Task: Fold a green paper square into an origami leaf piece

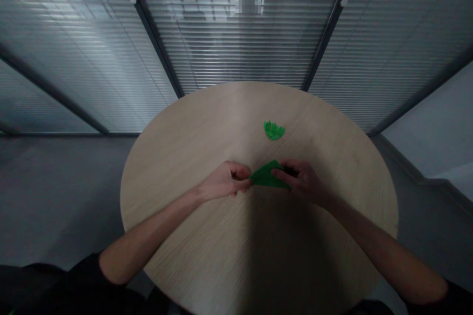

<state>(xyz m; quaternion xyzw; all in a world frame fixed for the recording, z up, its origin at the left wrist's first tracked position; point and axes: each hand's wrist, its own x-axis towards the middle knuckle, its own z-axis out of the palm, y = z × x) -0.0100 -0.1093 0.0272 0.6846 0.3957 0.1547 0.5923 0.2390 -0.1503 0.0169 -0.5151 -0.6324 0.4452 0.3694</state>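
Between my two hands is a folded piece of green paper [268, 175], with a peak at its upper edge and a narrow point at its left end. My left hand [229, 180] pinches that left tip between thumb and fingers. At the other end, my right hand [301, 179] grips the paper with the thumb on top and the fingers behind. The fingers of my right hand cover the paper's right corner. Beyond the hands, a small green object [274, 130] with a jagged, spiky upper edge lies on the table; its exact kind is hard to make out.
The round wooden table [177, 157] carries both objects, and a dark shadow falls across its near side. Behind it stand glass partitions with horizontal blinds [240, 54] and dark frames. Grey floor [55, 192] shows at the left, a pale wall [436, 128] at the right.
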